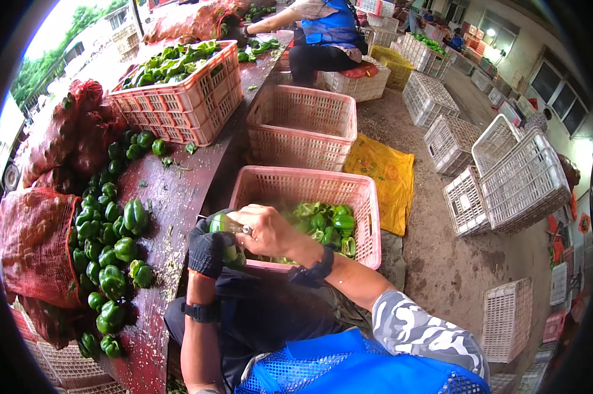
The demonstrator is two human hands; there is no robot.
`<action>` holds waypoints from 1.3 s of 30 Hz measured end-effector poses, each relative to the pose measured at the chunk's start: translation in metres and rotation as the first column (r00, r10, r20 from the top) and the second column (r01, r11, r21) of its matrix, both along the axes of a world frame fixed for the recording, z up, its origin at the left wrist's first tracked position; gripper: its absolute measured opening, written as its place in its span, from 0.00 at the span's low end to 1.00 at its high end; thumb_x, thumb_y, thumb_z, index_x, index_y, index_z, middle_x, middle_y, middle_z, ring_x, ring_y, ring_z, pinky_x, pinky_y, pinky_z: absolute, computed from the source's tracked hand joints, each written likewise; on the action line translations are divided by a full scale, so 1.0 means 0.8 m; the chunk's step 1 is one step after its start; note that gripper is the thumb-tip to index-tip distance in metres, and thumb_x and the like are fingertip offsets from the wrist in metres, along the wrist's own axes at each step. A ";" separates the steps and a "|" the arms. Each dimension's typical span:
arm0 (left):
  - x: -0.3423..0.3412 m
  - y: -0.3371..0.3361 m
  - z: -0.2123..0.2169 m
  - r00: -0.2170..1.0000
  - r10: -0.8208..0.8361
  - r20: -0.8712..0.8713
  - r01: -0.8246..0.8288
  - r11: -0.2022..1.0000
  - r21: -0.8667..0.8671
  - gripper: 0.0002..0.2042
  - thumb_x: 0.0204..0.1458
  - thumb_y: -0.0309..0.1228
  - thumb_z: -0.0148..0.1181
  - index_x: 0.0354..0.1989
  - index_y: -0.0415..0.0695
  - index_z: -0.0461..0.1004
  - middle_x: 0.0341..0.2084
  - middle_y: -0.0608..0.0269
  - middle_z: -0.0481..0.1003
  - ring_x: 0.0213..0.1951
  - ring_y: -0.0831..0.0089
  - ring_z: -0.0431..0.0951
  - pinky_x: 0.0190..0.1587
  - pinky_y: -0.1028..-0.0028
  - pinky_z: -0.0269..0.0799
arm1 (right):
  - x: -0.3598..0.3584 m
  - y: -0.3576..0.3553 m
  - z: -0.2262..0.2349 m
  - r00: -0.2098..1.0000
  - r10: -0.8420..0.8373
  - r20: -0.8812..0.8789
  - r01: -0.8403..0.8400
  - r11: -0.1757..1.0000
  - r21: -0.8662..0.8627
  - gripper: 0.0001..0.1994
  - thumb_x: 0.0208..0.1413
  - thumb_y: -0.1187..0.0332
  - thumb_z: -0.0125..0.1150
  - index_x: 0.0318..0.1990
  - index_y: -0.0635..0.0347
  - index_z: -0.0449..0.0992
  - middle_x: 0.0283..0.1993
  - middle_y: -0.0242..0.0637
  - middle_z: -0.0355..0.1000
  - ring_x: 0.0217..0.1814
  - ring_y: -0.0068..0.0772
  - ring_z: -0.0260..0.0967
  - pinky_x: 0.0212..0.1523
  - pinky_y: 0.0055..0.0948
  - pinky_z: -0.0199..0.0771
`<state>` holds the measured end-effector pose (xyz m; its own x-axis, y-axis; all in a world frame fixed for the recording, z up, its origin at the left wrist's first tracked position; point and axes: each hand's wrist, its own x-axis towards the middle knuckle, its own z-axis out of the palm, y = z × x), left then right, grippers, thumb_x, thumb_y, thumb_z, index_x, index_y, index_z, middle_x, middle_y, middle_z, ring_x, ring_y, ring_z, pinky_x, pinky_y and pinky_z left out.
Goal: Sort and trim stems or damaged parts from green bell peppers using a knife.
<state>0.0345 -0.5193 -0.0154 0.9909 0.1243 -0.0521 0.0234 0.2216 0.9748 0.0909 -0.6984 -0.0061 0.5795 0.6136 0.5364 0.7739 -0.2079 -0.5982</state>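
Gripping a green pepper in a black glove, the left hand is clenched round it just above the near rim of a pink crate, while the bare right hand closes on a small metal tool pressed against the pepper's top. Inside that crate lie more green peppers. To the left, a dark red table carries a heap of loose peppers spilling from red mesh sacks. Beyond stands an empty pink crate, then another filled one on the table, with a seated person in a blue vest farthest off
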 end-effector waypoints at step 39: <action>0.048 -0.050 0.022 0.989 -0.065 -0.135 0.134 0.794 0.593 0.15 0.36 0.18 0.64 0.37 0.36 0.81 0.29 0.58 0.83 0.32 0.68 0.82 0.37 0.70 0.78 | 0.015 -0.049 0.013 0.997 0.039 -0.066 -0.036 0.998 0.044 0.20 0.44 0.73 0.69 0.48 0.67 0.79 0.44 0.51 0.78 0.46 0.48 0.78 0.47 0.37 0.79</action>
<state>0.0728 -0.5595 0.0023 0.9926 0.0655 -0.1018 0.1199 -0.4141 0.9023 0.1026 -0.7373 0.0043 0.5918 0.6129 0.5236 0.7387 -0.1522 -0.6566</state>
